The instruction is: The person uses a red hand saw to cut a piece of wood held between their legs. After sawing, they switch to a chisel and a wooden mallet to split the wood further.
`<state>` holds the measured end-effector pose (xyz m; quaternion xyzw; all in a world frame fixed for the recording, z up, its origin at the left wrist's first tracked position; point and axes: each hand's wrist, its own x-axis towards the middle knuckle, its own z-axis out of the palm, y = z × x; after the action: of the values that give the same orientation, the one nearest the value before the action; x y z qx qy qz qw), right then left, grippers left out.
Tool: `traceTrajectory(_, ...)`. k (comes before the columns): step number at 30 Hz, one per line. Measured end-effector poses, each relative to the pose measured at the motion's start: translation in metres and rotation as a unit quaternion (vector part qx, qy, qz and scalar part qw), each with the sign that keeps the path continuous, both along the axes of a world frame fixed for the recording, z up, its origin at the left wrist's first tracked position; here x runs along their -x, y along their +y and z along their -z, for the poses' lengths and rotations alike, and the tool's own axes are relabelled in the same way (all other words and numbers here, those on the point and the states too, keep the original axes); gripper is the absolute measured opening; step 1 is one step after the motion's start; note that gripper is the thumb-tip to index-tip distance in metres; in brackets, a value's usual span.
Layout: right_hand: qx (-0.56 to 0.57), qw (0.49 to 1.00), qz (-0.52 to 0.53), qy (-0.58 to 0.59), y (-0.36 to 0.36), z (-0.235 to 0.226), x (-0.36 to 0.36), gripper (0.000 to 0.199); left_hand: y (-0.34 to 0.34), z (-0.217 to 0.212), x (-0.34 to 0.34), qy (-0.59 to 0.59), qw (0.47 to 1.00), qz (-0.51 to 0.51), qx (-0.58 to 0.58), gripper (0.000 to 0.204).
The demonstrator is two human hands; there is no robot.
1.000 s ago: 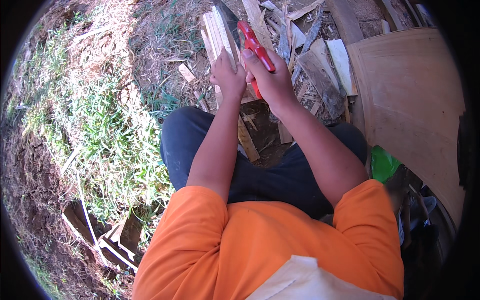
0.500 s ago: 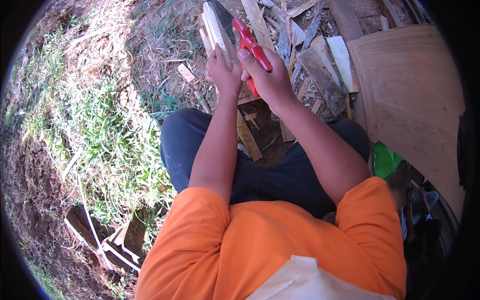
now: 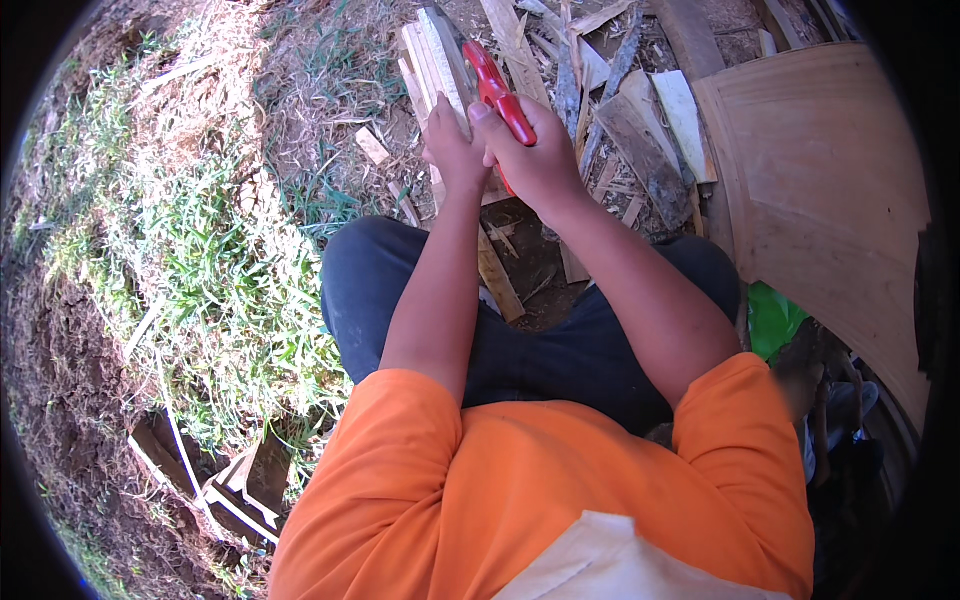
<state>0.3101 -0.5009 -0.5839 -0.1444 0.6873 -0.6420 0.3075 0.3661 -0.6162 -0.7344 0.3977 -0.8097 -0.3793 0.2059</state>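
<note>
**Red-handled tool against a pale wood slat, much of it hidden behind the hands**

The right hand (image 3: 540,160) is wrapped tight around the red plastic handle of a hand tool (image 3: 497,88); the tool's working end lies up near the top rim and cannot be made out. The left hand (image 3: 455,150) is closed on a bundle of pale flat wooden slats (image 3: 432,62), whose lower ends vanish behind the fingers and wrist. The tool's handle lies just beside the slats, touching or nearly so; which cannot be told.

Beyond the hands a heap of grey and tan wood offcuts (image 3: 640,140) fills the ground, bent by the lens. On the right a large curved plywood sheet (image 3: 830,200) closes that side, running out of view. On the left, green grass (image 3: 210,290) leaves open ground. The dark trousers (image 3: 540,350) and orange shirt (image 3: 520,480) hide the ground below.
</note>
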Motion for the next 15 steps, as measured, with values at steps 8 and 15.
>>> traceTrajectory(8,0.045,0.997,0.038,0.05,-0.02,-0.027,-0.005,0.029,0.012,-0.022,-0.005,-0.098,0.994,-0.035,-0.012,0.056)
traceTrajectory(15,-0.017,0.997,0.043,0.065,-0.043,-0.014,-0.02,0.033,0.001,-0.012,-0.008,-0.093,0.989,-0.115,-0.018,0.073)
